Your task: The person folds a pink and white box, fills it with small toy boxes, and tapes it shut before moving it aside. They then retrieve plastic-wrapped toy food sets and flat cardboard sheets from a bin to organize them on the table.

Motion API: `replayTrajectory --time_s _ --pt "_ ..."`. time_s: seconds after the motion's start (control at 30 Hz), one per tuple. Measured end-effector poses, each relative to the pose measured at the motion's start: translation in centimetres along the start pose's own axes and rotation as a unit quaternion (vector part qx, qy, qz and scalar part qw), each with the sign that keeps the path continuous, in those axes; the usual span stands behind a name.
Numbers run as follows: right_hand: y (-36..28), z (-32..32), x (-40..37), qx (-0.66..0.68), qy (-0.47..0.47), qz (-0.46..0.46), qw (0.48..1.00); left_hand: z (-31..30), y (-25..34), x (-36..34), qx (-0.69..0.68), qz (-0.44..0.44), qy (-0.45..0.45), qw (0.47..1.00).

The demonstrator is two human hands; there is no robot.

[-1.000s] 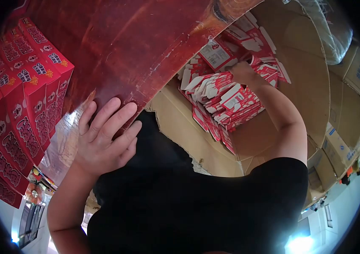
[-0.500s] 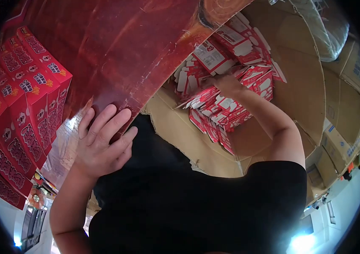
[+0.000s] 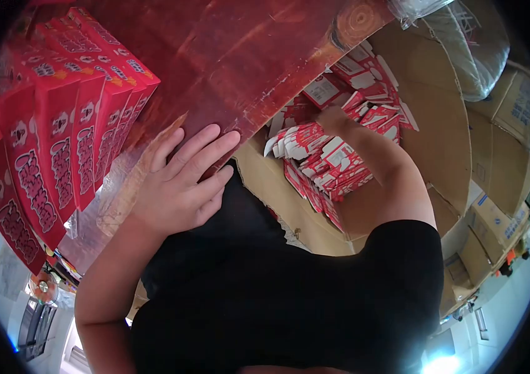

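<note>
My left hand (image 3: 184, 177) lies flat on the edge of the dark red wooden table (image 3: 246, 56), fingers stretched and holding nothing. My right hand (image 3: 335, 120) reaches down into a large cardboard box (image 3: 427, 81) beside the table. It is closed at the upper end of a bundle of flattened red-and-white cartons (image 3: 333, 156); its fingertips are hidden. More flattened cartons (image 3: 365, 71) lie farther back in the box.
Several upright red printed boxes (image 3: 59, 143) stand in rows on the table at the left. Clear plastic wrap (image 3: 112, 206) lies near my left wrist. A clear plastic bag (image 3: 471, 56) hangs by the box at upper right, with brown cartons (image 3: 508, 118) stacked beyond.
The view has shifted, so the table and red boxes sit farther right. My right hand stays among the flattened cartons, some of which have fanned out. My left hand still rests on the table edge.
</note>
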State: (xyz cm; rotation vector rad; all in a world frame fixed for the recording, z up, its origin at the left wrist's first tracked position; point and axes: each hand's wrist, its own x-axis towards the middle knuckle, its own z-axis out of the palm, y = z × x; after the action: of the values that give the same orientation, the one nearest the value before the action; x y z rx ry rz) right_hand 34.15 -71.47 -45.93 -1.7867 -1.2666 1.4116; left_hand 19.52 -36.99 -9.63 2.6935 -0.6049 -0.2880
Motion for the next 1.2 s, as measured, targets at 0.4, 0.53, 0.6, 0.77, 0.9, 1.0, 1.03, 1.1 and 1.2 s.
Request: replayTrajectory --time_s 0.4,0.53,0.6,0.77,0.9,1.0,1.03,1.1,1.2 --pt "-18.5 -2.7 -14.2 -0.267 0.341 0.151 0.889 -0.8 0.8 0.1 -0.022 -0.002 0.028 0.999" --pt "-22.0 -1.6 -17.8 -0.241 0.49 0.119 0.829 -0.9 1.2 -0.1 -0.019 0.002 0.041 0.999" --pt "-23.5 -0.7 -19.1 -0.239 0.518 0.179 0.802 -0.7 1.3 -0.2 -0.015 0.009 0.054 0.998" --pt "-25.4 0.7 -21.0 -0.046 0.628 0.273 0.727 -0.4 1.2 -0.2 -0.009 0.024 0.052 0.998" --pt "-24.9 1.8 -22.5 0.088 0.713 0.281 0.636 -0.1 1.0 -0.2 -0.007 0.035 0.057 0.998" --pt "-25.4 2.7 -23.9 0.211 0.75 0.247 0.576 -0.4 1.3 -0.5 -0.003 0.038 0.061 0.997" --pt "-26.0 3.1 -24.2 0.26 0.765 0.206 0.552 -0.5 1.4 -0.5 -0.001 0.04 0.061 0.997" --pt "-24.6 4.4 -25.2 0.28 0.794 0.167 0.514 -0.5 1.7 -0.4 0.002 0.04 0.062 0.997" --pt "-22.0 7.2 -25.7 0.264 0.827 0.143 0.475 -0.2 1.4 -0.9 0.003 0.041 0.067 0.997"
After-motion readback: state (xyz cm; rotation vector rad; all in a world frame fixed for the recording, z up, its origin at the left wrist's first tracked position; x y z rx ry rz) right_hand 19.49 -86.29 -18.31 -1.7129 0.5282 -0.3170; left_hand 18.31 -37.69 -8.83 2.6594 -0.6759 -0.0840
